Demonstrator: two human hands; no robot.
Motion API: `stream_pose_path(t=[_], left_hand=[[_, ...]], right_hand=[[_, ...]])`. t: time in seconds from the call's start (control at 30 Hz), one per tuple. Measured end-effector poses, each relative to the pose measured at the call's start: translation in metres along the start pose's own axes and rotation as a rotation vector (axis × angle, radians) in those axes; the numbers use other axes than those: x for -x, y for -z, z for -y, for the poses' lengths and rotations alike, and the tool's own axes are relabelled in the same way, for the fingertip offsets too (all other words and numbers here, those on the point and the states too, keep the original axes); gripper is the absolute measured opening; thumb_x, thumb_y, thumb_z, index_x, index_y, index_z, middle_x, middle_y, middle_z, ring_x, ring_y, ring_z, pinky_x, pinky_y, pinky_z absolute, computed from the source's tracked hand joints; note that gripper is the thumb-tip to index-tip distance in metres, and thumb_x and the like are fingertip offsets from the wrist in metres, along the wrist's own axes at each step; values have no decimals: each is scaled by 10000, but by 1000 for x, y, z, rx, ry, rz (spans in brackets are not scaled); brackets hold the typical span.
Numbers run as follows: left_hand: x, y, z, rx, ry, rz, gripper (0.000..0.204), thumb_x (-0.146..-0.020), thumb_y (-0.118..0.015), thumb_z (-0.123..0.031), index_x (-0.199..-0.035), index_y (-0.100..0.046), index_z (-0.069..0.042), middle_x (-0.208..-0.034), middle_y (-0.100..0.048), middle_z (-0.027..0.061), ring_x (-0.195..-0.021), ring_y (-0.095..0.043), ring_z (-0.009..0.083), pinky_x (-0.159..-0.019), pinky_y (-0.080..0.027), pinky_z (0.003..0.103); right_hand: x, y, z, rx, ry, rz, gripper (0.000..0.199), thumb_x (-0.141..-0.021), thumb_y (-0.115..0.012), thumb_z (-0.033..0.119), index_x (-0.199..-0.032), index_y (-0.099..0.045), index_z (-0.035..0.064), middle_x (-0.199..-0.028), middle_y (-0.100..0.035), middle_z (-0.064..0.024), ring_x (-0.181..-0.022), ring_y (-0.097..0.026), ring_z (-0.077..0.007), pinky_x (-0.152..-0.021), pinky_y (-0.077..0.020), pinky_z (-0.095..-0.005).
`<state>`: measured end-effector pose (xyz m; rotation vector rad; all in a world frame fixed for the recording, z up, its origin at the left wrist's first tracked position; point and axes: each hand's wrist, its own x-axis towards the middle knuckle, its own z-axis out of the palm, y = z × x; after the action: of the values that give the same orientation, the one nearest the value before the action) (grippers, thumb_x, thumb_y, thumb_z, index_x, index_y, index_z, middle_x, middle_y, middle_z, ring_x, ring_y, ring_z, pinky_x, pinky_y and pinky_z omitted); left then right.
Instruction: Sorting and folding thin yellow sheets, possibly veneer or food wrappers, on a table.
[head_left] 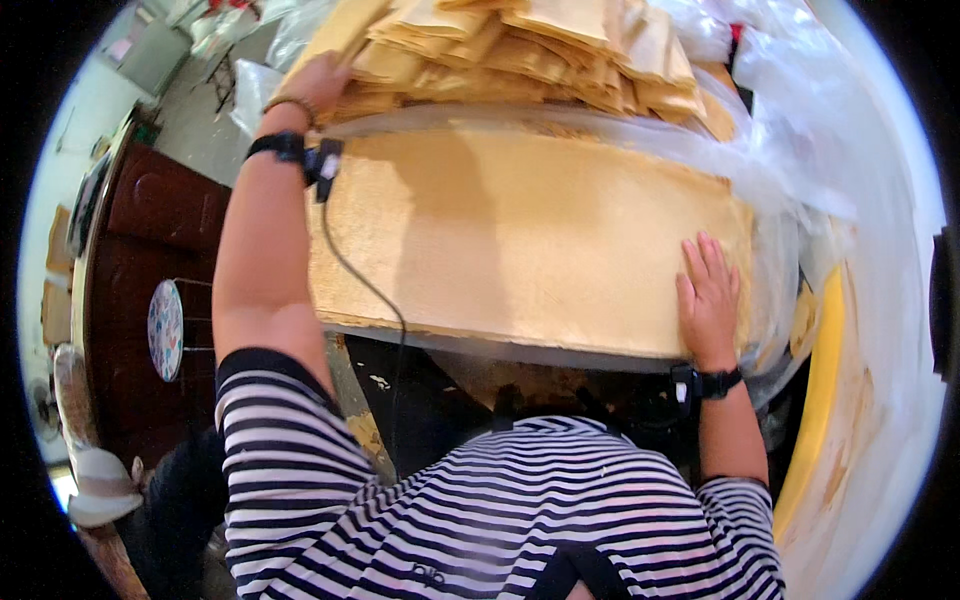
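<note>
From the head view, the right hand [708, 300] lies flat, fingers spread, on the big golden sheet [520, 240]. The left hand [318, 85] pinches the folded sheets [520, 50] behind. I think steady pressing keeps it smooth.

Big flat sheet [520, 240] sits in the middle w/ the right hand [708, 300] flat on its near-right corner. Left hand [318, 82] is at the far-left, on the stack of folded sheets [520, 50] piled behind it. Plastic wrap [800, 130] bunches on the right; cabinet [150, 250] off to the left.
</note>
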<state>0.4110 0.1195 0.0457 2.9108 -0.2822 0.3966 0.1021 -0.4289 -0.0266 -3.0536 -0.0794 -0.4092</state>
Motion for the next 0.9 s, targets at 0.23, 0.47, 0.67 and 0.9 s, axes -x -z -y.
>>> stream_pose_path(t=[0.23,0.47,0.67,0.9], left_hand=[[164,4,-204,271,-387,-68,335,-920,-672,-166,-1240,-645,-72,-1241,-656,165,-1149,-628,310,-987,-490,411],[265,-54,-387,358,-717,-18,376,-800,-751,-262,-1108,-634,-81,-1195,-641,111,-1125,-586,325,-941,-475,428],[256,-56,-405,318,-726,80,264,-854,-709,-244,-1061,-658,-87,-1161,-661,90,-1056,-605,294,-888,-512,400],[259,-69,-415,173,-691,-101,103,-907,-644,-225,-923,-679,-129,-952,-714,74,-828,-674,271,-682,-552,391]], right_hand=[[4,-2,-34,-246,-306,-274,368,-967,-531,259,-1272,-625,75,-1279,-612,-177,-1184,-569,-341,-1000,-435,-436],[59,37,-75,-977,-752,66,438,-984,-498,360,-1186,-651,2,-969,-708,-121,-855,-691,-199,-743,-529,-314],[111,50,-70,-1451,-745,291,411,-1023,-490,376,-1213,-630,40,-1040,-700,-70,-879,-673,-136,-740,-520,-247],[107,48,-34,-1549,-487,257,336,-1019,-515,270,-1236,-650,53,-1112,-710,-92,-953,-662,-171,-803,-523,-290]])
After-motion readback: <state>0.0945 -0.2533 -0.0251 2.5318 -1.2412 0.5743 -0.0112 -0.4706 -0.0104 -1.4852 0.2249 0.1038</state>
